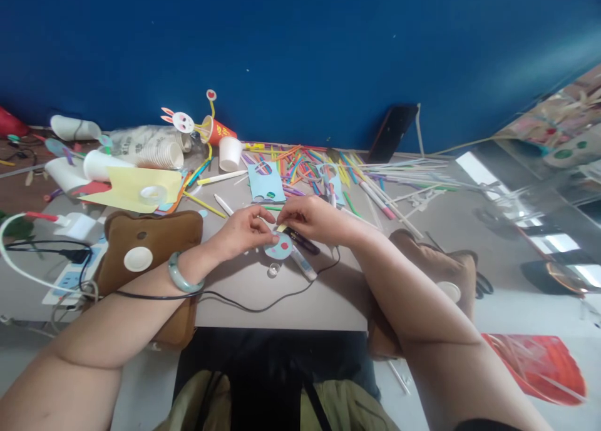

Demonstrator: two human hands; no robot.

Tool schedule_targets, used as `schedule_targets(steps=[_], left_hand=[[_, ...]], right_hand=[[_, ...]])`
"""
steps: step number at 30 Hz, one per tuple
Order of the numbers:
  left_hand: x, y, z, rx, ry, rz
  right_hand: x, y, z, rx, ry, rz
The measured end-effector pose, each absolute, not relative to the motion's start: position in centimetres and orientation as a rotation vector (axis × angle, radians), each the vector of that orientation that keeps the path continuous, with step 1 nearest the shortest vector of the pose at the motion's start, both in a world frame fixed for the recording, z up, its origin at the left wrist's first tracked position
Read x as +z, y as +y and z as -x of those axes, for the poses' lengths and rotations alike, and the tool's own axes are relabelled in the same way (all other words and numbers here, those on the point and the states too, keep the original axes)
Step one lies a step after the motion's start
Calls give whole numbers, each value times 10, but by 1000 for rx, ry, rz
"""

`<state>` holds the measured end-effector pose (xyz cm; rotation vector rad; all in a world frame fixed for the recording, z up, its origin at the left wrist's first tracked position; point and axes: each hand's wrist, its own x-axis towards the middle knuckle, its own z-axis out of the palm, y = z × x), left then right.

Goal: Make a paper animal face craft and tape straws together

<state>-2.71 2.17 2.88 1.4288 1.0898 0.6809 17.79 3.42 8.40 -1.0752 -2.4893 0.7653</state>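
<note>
A round light-blue paper disc [280,246] with red spots lies near the middle of the table, pinched at its upper left edge by my left hand [256,228]. My right hand [307,218] has its thumb and fingers closed on a small pale yellow piece [282,228] just above the disc. Under and beside my right hand lies a dark pen-like object [305,242]. A white glue tube [304,265] rests right of the disc, and a small clear cap [273,269] sits below it.
Blue cut paper [266,182], scattered coloured sticks [300,168] and a white paper cup [230,154] lie behind my hands. Brown cushions [154,240] flank the table, and a black cable [253,308] crosses its front. A dark phone [393,132] leans on the blue wall.
</note>
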Motion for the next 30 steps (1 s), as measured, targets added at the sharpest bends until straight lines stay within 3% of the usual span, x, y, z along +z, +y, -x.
schedule_targets(steps=[30], left_hand=[[27, 22, 27, 705, 1064, -1579]], right_hand=[[90, 26, -172, 803, -2489, 1104]])
